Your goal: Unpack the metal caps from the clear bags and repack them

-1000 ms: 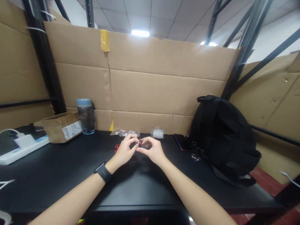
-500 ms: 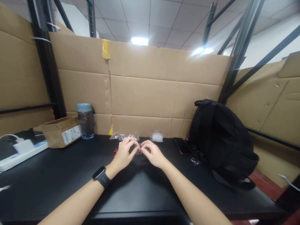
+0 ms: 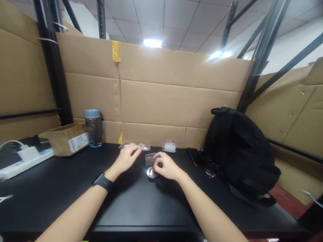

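Note:
My right hand [image 3: 166, 166] is closed at the fingertips on the edge of a shiny round metal disc [image 3: 151, 172] with a domed centre. A speck of red shows at the pinch, too small to name. Just behind the disc is a small clear plastic bag [image 3: 150, 159]; whether the index finger touches it I cannot tell. My left hand [image 3: 128, 157], with a black watch [image 3: 103, 181] on its wrist, hovers to the left over the black table [image 3: 141, 208]. Its thumb and fingers are apart, and nothing shows between them. Behind it lies a row of clear packets [image 3: 145, 147], partly hidden.
A white plastic packet [image 3: 169, 146] lies by the cardboard wall [image 3: 156, 104]. To the left stand a water bottle [image 3: 94, 129], an open cardboard box [image 3: 68, 139] and a power strip [image 3: 27, 164]. On the right are a black backpack [image 3: 239, 154], a phone-like slab [image 3: 195, 157] and a keyring [image 3: 210, 174].
My hands, together before, have parted. The left has moved left, off the small item, and its fingers have opened. The metal disc and clear bag now show by the right hand.

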Demonstrator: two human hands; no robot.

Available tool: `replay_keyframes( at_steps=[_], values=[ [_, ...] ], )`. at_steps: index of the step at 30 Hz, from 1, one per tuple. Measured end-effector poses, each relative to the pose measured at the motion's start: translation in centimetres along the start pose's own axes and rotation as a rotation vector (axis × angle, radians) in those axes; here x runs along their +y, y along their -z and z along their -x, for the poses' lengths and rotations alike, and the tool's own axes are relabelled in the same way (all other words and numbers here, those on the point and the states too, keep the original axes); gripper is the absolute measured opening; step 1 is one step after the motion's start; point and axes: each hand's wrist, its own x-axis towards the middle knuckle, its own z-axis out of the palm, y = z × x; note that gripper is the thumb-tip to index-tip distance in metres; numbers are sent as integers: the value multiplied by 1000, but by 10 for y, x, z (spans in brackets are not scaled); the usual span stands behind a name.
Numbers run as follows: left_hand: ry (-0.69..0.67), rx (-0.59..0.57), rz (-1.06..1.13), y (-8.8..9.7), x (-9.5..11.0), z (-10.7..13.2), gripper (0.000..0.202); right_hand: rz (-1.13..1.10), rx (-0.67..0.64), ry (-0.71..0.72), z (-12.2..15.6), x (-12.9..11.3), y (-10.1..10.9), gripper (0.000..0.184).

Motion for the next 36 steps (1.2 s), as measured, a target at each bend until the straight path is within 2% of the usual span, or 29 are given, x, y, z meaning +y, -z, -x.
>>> replay_keyframes(
  at_steps=[2, 5, 7, 9, 11, 14, 16, 20, 27, 36],
  values=[
    [165, 31, -120, 12, -30, -2, 34, 38, -77, 16, 1, 3, 3, 10],
    [364, -119, -245, 23, -69, 2, 30, 34, -140, 24, 2, 6, 11, 12],
    [427, -178, -227, 25, -80, 5, 34, 32, -121, -4, 2, 10, 20, 17],
    [415, -199, -193, 22, -77, 6, 37, 81, -64, -69, 3, 18, 29, 15],
    [362, -211, -205, 18, -66, 5, 36, 164, -30, -150, 6, 29, 38, 14],
    [296, -227, -284, 9, -47, 4, 30, 194, -111, -248, 11, 44, 46, 36],
    [257, -229, -309, 4, -40, 3, 27, 141, -179, -281, 14, 49, 48, 42],
    [201, -194, -296, -2, -34, 4, 24, 99, -219, -290, 14, 49, 47, 48],
    [184, -184, -248, -12, -33, -3, 13, 102, -202, -278, 13, 45, 50, 41],
    [103, -207, -357, -33, -30, -7, 20, 108, -195, -258, 12, 41, 54, 36]
  ],
)
